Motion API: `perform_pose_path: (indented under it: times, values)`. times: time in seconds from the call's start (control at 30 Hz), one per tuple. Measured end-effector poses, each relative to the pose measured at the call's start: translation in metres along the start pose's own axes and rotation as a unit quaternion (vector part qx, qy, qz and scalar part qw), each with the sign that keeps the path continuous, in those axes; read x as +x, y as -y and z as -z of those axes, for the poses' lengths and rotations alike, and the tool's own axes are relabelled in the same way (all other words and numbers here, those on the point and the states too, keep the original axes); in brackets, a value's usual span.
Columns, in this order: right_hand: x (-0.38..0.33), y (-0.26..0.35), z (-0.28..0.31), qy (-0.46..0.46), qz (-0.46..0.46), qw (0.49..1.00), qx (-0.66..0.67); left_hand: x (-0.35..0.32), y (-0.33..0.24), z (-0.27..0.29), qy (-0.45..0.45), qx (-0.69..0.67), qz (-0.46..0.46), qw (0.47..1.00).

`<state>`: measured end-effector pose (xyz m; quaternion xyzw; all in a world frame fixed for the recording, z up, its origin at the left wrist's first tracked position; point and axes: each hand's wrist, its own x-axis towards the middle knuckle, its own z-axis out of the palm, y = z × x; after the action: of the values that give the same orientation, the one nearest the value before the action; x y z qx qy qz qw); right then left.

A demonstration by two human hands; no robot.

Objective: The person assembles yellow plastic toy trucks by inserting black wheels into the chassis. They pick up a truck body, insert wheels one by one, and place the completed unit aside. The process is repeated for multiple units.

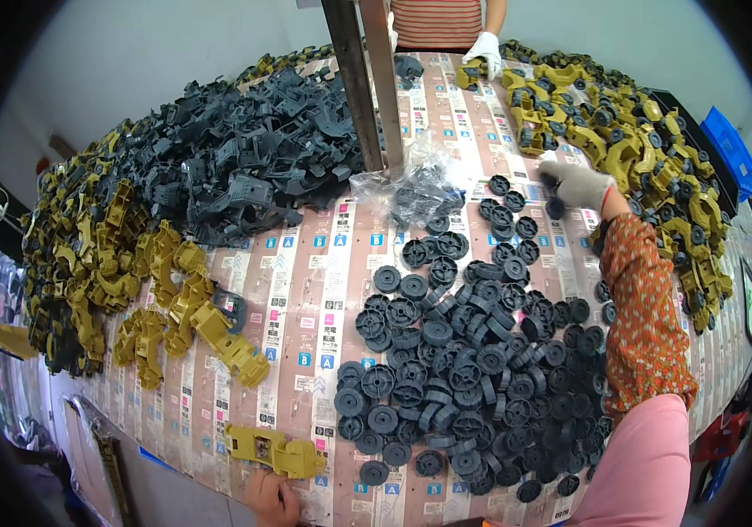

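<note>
At the near table edge my bare left hand pinches an olive plastic chassis, steadying it flat. My gloved right hand reaches far out, fingers closed on a dark wheel (beyond the wheel heap).

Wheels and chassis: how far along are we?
Done: wheeled olive chassis piled far right. In hand: left hand touches a bare olive chassis at the near edge; gloved right hand reaches among the wheels. Left: big piles of grey parts and wheels.

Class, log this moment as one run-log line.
left hand: holds olive chassis | right hand: gloved, touches dark wheel | wheel pile between
</note>
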<state>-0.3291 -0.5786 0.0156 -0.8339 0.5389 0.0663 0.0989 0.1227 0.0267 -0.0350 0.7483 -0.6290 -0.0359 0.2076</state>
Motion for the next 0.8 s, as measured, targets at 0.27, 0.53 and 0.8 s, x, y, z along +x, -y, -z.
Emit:
perform_pose_path:
  times: [0.27, 0.53, 0.8]
  values:
    - [-0.137, 0.087, -0.012, 0.093, 0.105, 0.989, 0.042, 0.014, 0.005, -0.005, -0.017, -0.088, -0.043, 0.995]
    - [-0.227, 0.144, -0.012, -0.009, 0.105, 0.993, 0.049, 0.009, -0.002, 0.000, -0.026, -0.132, -0.039, 0.990]
    - [-0.323, 0.195, -0.014, -0.086, 0.188, 0.966, 0.152, 0.010, 0.000, 0.000, -0.042, -0.138, -0.076, 0.987]
